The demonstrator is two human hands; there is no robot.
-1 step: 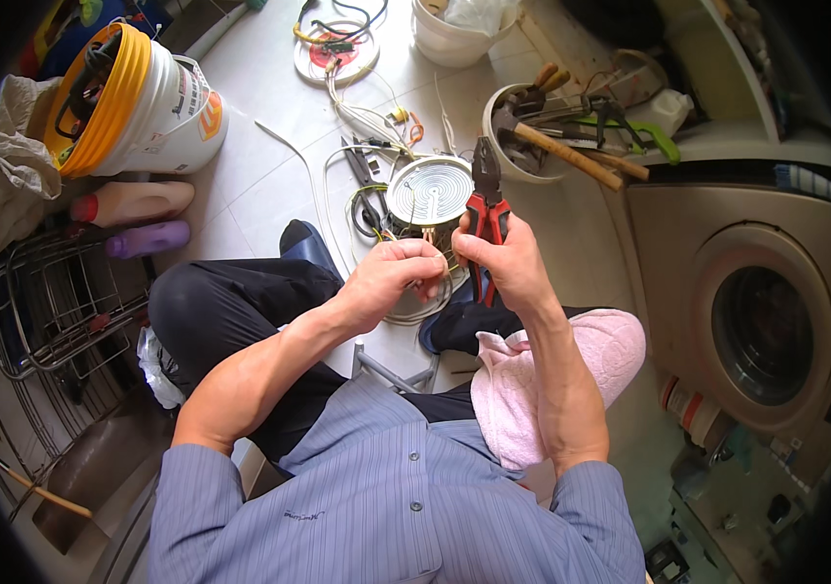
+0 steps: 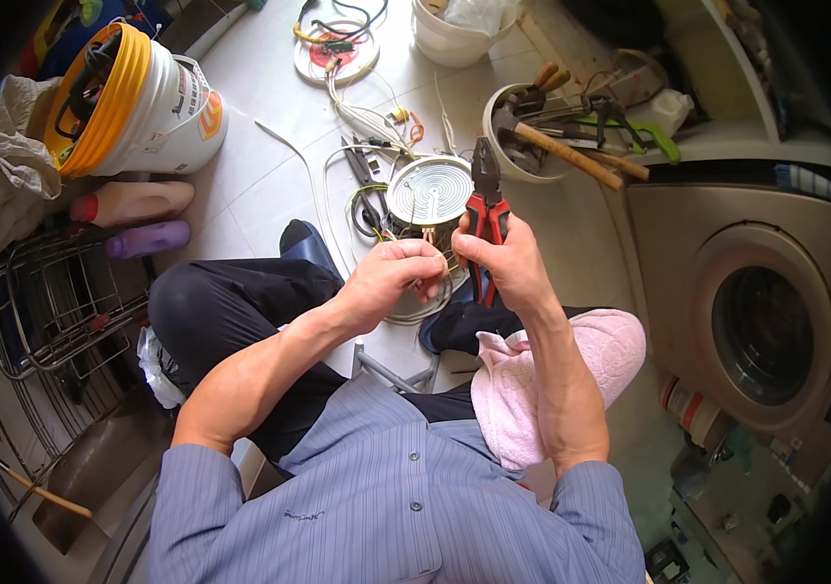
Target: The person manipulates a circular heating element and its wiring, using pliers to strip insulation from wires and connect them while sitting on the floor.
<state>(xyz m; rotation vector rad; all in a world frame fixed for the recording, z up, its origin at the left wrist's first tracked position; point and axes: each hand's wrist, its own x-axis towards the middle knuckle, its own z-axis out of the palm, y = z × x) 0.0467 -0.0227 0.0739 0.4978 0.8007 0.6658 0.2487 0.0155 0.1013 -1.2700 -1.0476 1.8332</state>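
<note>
In my right hand is a pair of combination pliers with red and black handles, jaws pointing away from me. Close beside it, my left hand is closed in a pinch on a thin wire; its far end is lost among other leads. Just beyond both hands lies a round whitish disc with concentric rings on its face, and copper-coloured leads come off its near edge. Scissors with black handles and a grey tool lie to its left among loose wires.
A white cable loops across the tiled floor to a reel at the back. A tool bucket with hammers stands far right, before a washing machine. Left are a yellow-rimmed bucket and bottles. A pink towel covers my right knee.
</note>
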